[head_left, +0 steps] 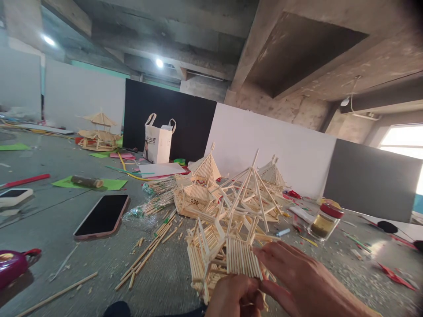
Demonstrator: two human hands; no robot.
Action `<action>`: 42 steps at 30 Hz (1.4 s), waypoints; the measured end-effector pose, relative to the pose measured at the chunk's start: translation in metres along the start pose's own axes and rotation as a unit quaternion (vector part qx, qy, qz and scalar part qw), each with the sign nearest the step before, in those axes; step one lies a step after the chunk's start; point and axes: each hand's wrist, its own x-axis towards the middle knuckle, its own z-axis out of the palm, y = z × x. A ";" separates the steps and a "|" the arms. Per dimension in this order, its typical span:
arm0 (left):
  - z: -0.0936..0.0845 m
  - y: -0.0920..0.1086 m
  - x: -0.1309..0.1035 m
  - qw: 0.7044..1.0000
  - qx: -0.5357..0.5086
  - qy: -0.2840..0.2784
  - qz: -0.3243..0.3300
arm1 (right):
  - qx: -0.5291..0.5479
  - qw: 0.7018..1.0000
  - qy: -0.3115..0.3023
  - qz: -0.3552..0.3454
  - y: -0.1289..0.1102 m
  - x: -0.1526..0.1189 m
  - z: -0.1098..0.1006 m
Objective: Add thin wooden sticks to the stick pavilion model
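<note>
My left hand pinches the lower edge of a small panel of wooden sticks, and my right hand grips its right side with fingers curled. The panel belongs to the stick model on the grey floor before me. Loose sticks lie left, with a phone; a jar stands right.

Pale straw-coloured stick models crowd a grey concrete floor, beside a black-screened phone with a pinkish rim, green paper, a red-lidded jar of olive-yellow liquid and a white bag.
</note>
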 end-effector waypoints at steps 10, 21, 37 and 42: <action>0.016 0.017 -0.011 0.994 0.075 0.074 0.003 | 0.039 0.998 -0.035 0.026 0.001 -0.001 -0.001; 0.020 0.024 -0.013 0.985 0.145 0.094 -0.011 | 0.033 0.999 0.035 0.016 0.006 -0.010 -0.002; 0.012 0.011 -0.002 0.994 0.085 0.062 -0.004 | 0.040 0.998 0.011 0.043 0.000 -0.006 -0.005; 0.012 0.011 -0.003 0.993 0.096 0.060 0.012 | 0.064 0.997 -0.001 0.050 0.001 -0.008 -0.002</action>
